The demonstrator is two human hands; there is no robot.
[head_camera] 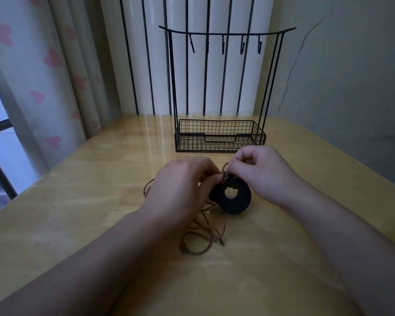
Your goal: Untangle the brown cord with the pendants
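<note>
The grip of both hands is closing on the brown cord (224,173) at one knotted spot: the left hand (183,190) is pinching it between thumb and fingertips, and the right hand (260,172) is pinching the same bunch from the other side with its fingers curled in tight. Nearest the person, loose loops of the cord are lying on the yellowish bench (78,224), with a small knotted lump at the near end. Just past them a dark ring-shaped pendant (237,201) is hanging below the pinched knot, its lower edge at the bench surface; a second dark pendant is showing partly behind it. Farther back a black wire rack (219,137) with hooks is standing on the bench, and pale curtains with pink hearts are hanging beyond
</note>
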